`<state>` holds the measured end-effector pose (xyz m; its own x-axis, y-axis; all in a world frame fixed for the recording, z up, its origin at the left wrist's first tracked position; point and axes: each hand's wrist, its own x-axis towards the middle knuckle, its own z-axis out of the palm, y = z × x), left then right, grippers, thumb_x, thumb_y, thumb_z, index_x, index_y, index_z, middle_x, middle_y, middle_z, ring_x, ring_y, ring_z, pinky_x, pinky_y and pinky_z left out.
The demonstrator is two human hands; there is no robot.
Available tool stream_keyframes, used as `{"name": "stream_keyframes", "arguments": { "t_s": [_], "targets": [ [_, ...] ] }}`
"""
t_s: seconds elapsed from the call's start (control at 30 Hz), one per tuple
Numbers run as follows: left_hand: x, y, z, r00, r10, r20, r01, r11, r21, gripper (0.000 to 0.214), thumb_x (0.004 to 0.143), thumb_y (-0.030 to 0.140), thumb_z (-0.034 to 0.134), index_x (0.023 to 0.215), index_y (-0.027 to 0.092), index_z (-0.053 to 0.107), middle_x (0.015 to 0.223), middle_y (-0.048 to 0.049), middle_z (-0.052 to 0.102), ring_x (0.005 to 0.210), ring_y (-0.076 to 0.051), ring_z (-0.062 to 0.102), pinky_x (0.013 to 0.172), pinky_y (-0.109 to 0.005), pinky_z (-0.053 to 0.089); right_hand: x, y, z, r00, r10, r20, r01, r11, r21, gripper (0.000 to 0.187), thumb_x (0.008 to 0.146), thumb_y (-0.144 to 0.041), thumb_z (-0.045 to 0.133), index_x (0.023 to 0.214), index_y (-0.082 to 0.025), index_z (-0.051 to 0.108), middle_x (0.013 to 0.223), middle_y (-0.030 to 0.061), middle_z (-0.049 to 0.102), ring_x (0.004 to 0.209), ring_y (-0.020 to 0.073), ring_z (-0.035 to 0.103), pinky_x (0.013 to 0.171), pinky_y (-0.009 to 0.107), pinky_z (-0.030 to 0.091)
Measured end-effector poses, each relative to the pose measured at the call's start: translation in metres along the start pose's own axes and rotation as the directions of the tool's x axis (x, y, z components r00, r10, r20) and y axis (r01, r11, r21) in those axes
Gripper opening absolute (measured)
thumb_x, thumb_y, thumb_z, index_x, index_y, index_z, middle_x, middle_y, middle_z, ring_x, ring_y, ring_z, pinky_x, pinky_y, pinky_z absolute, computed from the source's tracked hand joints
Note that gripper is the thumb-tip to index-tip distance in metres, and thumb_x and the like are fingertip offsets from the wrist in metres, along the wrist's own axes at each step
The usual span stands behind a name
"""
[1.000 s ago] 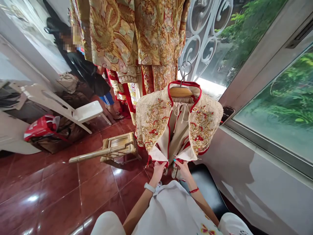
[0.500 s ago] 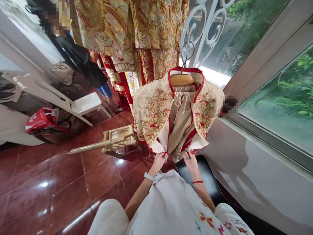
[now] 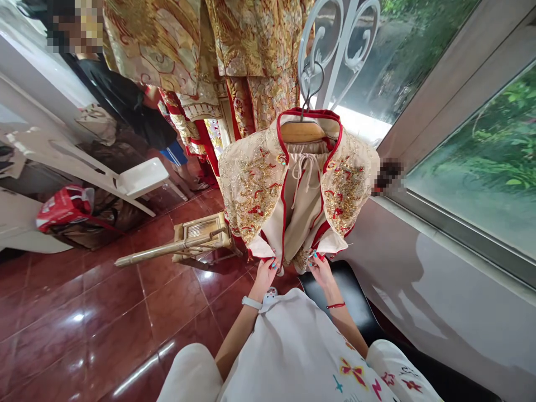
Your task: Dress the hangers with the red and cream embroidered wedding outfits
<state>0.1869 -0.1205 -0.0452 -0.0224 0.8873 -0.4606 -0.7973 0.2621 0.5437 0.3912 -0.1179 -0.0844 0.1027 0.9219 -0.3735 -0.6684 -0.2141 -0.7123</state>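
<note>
A cream embroidered jacket (image 3: 255, 184) with gold sequins and red piping hangs from a wooden hanger (image 3: 302, 132) in front of me. Its front is parted, and cream drawstring trousers (image 3: 298, 206) show inside it. My left hand (image 3: 264, 274) pinches the lower front edge of the jacket on the left, where its pale lining is turned outward. On the other side, my right hand (image 3: 321, 271) grips the opposite lower corner between thumb and fingers. Both hands are at about the same height, a little apart.
Gold brocade garments (image 3: 163, 44) hang behind the jacket. A bamboo stool (image 3: 201, 240) stands at left on the red tiles, with a white chair (image 3: 142, 177) and a red bag (image 3: 62, 207) beyond. A black seat (image 3: 341, 301) is by my right arm. Another person (image 3: 121, 89) stands at upper left.
The jacket and both hands appear slightly further left in view, along with the background. Both hands keep their hold on the jacket's lower front edges.
</note>
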Motion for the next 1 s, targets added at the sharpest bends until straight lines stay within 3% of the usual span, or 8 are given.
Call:
{"name": "stream_keyframes", "arguments": {
  "t_s": [0.23, 0.4, 0.5, 0.63, 0.8, 1.0],
  "targets": [
    [-0.004, 0.003, 0.002, 0.998, -0.06, 0.014, 0.061, 0.987, -0.148, 0.007, 0.08, 0.009, 0.057, 0.081, 0.015, 0.057, 0.074, 0.001, 0.049, 0.055, -0.007, 0.037, 0.054, -0.022, 0.036, 0.0, 0.008, 0.005, 0.997, 0.083, 0.007, -0.083, 0.996, -0.016, 0.036, 0.054, -0.027, 0.095, 0.079, -0.025, 0.069, 0.079, -0.0024, 0.073, 0.068, 0.0134, 0.068, 0.059, 0.023, 0.057],
    [-0.001, 0.01, 0.0, 1.0, -0.02, 0.009, 0.022, 0.974, -0.228, 0.014, 0.089, 0.013, 0.053, 0.075, 0.017, 0.05, 0.073, 0.0016, 0.042, 0.056, -0.008, 0.037, 0.054, -0.022, 0.036, -0.006, 0.004, 0.015, 0.985, 0.124, 0.123, -0.114, 0.99, -0.084, 0.035, 0.057, -0.031, 0.095, 0.08, -0.022, 0.072, 0.08, 0.0012, 0.075, 0.076, 0.0189, 0.072, 0.075, 0.032, 0.061],
    [0.005, 0.015, -0.005, 0.997, 0.056, -0.044, -0.061, 0.99, -0.127, 0.02, 0.091, 0.02, 0.059, 0.074, 0.018, 0.048, 0.072, 0.0022, 0.043, 0.056, -0.008, 0.037, 0.053, -0.022, 0.035, -0.012, -0.001, 0.023, 0.976, 0.148, 0.162, -0.132, 0.986, -0.106, 0.033, 0.059, -0.034, 0.094, 0.081, -0.02, 0.073, 0.08, 0.004, 0.076, 0.079, 0.0223, 0.072, 0.08, 0.039, 0.061],
    [0.011, 0.017, -0.012, 0.983, 0.147, -0.111, -0.147, 0.989, 0.014, 0.027, 0.08, 0.019, 0.074, 0.073, 0.018, 0.049, 0.072, 0.0035, 0.049, 0.06, -0.007, 0.043, 0.058, -0.022, 0.038, -0.018, -0.005, 0.03, 0.975, 0.14, 0.17, -0.124, 0.987, -0.103, 0.031, 0.062, -0.033, 0.093, 0.082, -0.021, 0.074, 0.083, 0.0029, 0.075, 0.079, 0.021, 0.071, 0.08, 0.04, 0.061],
    [0.012, 0.017, -0.014, 0.98, 0.179, -0.082, -0.168, 0.977, 0.131, 0.039, 0.068, 0.023, 0.085, 0.067, 0.02, 0.046, 0.063, 0.0066, 0.048, 0.058, -0.007, 0.043, 0.06, -0.024, 0.038, -0.017, -0.004, 0.032, 0.983, 0.115, 0.14, -0.099, 0.988, -0.116, 0.034, 0.058, -0.033, 0.095, 0.079, -0.02, 0.073, 0.077, 0.0022, 0.074, 0.073, 0.0196, 0.071, 0.077, 0.037, 0.061],
    [0.007, 0.005, -0.005, 0.982, 0.184, -0.039, -0.162, 0.935, 0.316, 0.047, 0.061, 0.037, 0.09, 0.065, 0.02, 0.047, 0.057, 0.0076, 0.049, 0.054, -0.007, 0.043, 0.056, -0.025, 0.036, -0.011, 0.006, 0.036, 0.981, 0.179, 0.074, -0.162, 0.968, -0.192, 0.039, 0.047, -0.033, 0.099, 0.076, -0.019, 0.076, 0.079, 0.0052, 0.076, 0.074, 0.0196, 0.072, 0.075, 0.031, 0.059]
  ]
}}
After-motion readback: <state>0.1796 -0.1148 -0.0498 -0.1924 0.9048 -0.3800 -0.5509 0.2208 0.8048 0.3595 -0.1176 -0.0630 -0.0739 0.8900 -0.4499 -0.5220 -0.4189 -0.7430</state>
